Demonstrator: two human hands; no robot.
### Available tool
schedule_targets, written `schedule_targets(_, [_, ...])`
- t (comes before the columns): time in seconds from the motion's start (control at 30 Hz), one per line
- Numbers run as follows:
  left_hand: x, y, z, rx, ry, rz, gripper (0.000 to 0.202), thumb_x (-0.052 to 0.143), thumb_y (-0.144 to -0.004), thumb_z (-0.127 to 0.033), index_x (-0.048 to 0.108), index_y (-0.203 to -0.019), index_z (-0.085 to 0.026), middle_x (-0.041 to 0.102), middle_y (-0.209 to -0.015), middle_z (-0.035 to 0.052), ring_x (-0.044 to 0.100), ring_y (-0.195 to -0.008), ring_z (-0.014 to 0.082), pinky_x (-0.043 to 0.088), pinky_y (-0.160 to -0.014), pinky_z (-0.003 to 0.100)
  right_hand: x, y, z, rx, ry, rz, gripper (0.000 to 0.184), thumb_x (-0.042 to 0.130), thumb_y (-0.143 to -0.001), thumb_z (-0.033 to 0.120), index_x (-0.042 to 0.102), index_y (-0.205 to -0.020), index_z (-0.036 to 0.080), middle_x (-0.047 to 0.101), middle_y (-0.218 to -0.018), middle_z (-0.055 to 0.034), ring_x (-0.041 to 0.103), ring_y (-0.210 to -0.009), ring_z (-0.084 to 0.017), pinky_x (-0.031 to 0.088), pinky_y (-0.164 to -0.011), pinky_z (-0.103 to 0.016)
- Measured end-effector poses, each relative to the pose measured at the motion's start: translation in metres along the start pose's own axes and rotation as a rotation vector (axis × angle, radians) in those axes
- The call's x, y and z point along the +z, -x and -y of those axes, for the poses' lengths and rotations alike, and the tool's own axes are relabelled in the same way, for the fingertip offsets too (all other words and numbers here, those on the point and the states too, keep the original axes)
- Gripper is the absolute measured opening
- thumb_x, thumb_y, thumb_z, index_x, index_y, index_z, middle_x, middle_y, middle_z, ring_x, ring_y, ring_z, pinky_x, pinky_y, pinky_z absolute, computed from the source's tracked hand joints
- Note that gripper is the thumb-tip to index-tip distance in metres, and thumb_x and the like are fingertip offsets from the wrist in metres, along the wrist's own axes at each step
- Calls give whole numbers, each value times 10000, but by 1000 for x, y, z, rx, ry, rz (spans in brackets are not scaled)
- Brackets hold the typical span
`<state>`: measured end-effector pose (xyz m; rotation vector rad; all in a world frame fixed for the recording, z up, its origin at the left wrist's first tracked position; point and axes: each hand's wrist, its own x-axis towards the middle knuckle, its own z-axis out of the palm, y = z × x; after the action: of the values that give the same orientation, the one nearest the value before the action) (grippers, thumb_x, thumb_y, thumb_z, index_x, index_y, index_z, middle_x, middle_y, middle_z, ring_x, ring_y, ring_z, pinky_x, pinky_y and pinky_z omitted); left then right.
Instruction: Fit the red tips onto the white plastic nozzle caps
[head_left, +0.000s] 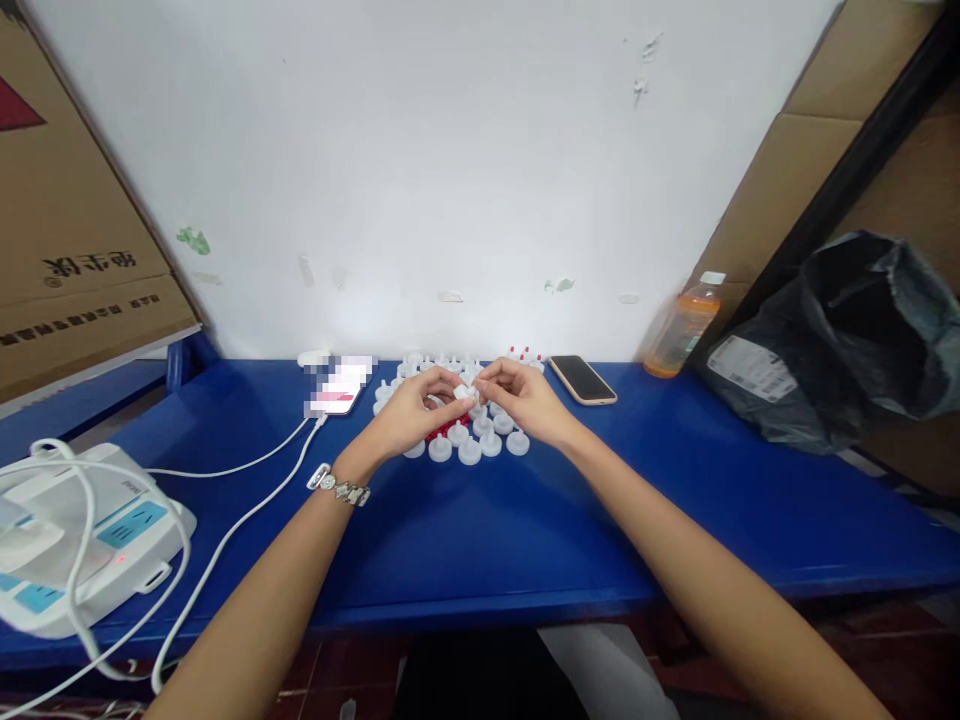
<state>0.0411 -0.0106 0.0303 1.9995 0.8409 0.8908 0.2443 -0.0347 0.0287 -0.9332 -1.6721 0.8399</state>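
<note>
My left hand (414,410) is closed, with thumb and fingers gripping a white nozzle cap (463,391) above the table. My right hand (525,396) pinches right at that cap's tip; its fingertips hide whatever is between them. Around and under both hands stand many translucent white nozzle caps (470,452), most upright with the spout up. A heap of small red tips (437,431) lies among them, partly covered by my left hand. Behind my right hand, a few caps with red tips (526,354) on their spouts stand near the wall.
The blue table (510,540) meets a white wall. To the left are a white power strip (97,540) with loose cables and a charging phone (343,388). On the right lie a dark-screened phone (583,380), an orange drink bottle (681,328) and a black plastic bag (840,340).
</note>
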Motion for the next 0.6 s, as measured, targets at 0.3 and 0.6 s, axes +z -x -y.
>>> schedule_targets(0.3, [1, -6, 1, 19, -197, -79, 372, 575, -882, -546, 672, -883, -187, 717, -888, 48, 643, -780, 189, 483, -682, 306, -30, 12, 22, 181, 363, 521, 104, 703, -737, 271, 757, -736, 182, 641, -599, 17, 518, -534, -110, 386, -573, -251])
schedule_targets(0.6, [12, -20, 5, 53, -272, -93, 373, 534, -901, -537, 683, -875, -196, 718, -829, 40, 635, -729, 183, 470, -647, 297, -36, 4, 6, 92, 512, 309, 148, 741, -728, 298, 760, -842, 204, 624, -611, 33, 534, -545, -116, 374, -605, -252])
